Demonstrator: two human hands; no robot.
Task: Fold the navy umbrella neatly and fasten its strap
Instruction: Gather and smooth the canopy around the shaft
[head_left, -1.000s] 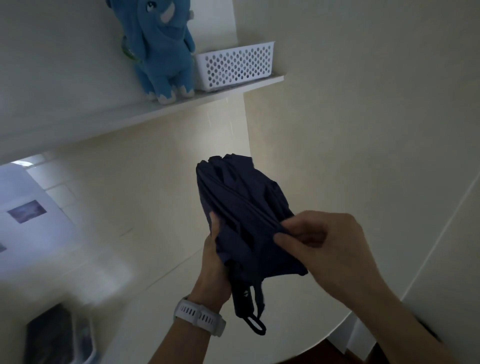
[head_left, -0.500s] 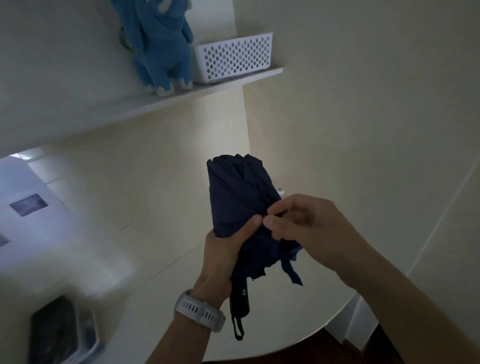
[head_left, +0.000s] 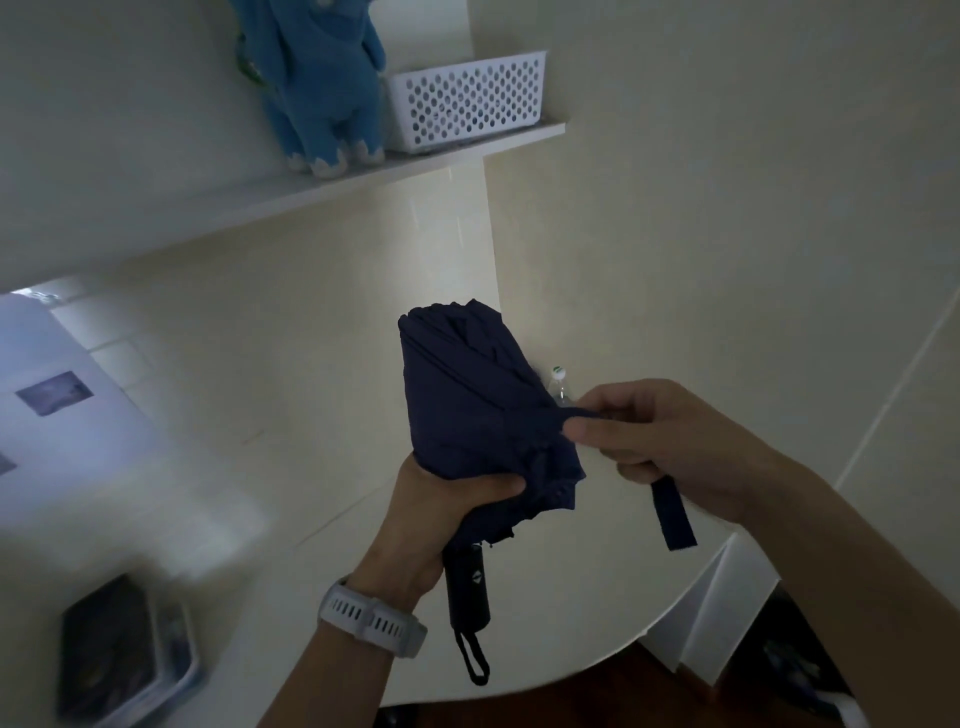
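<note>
Strap (head_left: 673, 512) hangs pinched in right hand (head_left: 660, 441) fingers beside left-gripped umbrella (head_left: 475, 410).

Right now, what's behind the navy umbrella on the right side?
Just past the navy umbrella, a small clear bottle with a green-and-white cap peeks out. Its lower body is covered by the canopy and the right hand.

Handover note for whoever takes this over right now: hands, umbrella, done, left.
Left hand: clamped around the lower part of the bundled navy umbrella, just above its black handle, which points down toward the camera.
Right hand: pinching the strap near its root, pulled out to the right; its free end hangs loose below the hand.
Done: canopy collapsed and gathered into a rough bundle, folds uneven near the bottom.
Left: wrap the strap around the bundle and fasten it; probably tidy the pleats first.
</note>
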